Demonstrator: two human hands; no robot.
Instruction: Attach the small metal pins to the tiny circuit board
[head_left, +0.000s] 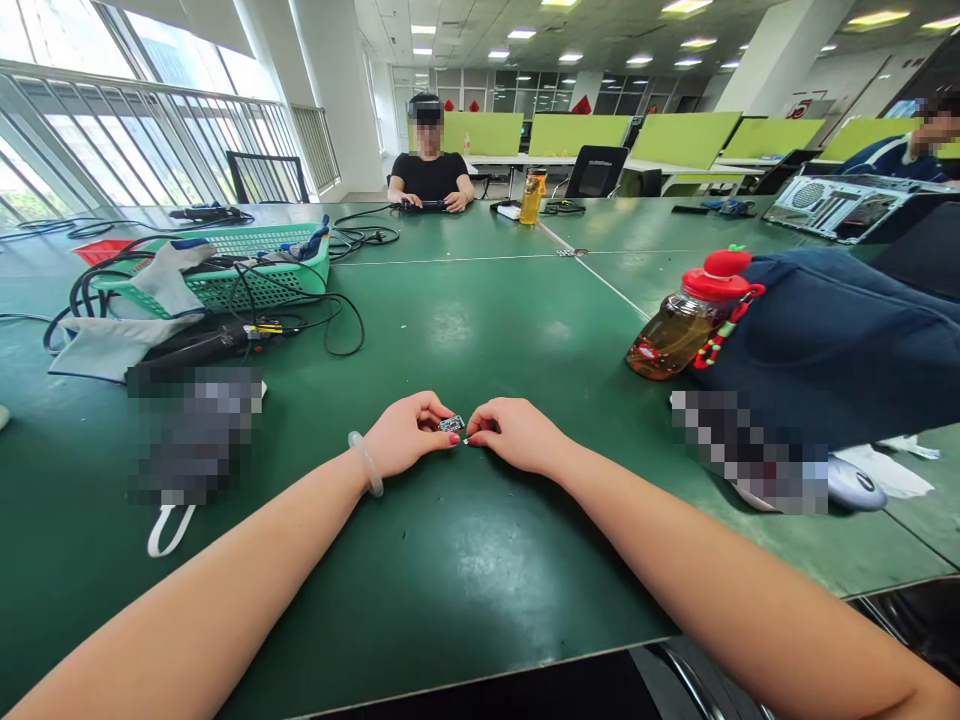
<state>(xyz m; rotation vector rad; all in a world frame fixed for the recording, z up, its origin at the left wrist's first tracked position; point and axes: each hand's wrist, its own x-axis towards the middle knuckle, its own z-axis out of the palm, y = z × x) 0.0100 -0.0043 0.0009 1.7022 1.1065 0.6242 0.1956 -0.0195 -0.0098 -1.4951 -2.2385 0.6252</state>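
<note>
Between the thumb and fingers of my left hand (409, 430) is a small circuit board (451, 424), dark with pale markings. A pale bracelet (365, 464) circles my left wrist. Close beside it, my right hand (517, 432) pinches a tiny whitish piece (466, 441), too small to name. The fingertips of both hands nearly meet, low over the green table (480, 540). Part of the board is covered by my left fingers.
Left stands a green basket (262, 275) with cables and gloves, near a blurred dark pouch (199, 435). Right are a drink bottle (671, 325), a navy bag (847, 340) and a mouse (855, 485). A person (429, 165) sits across; an open computer case (840, 205) lies far right.
</note>
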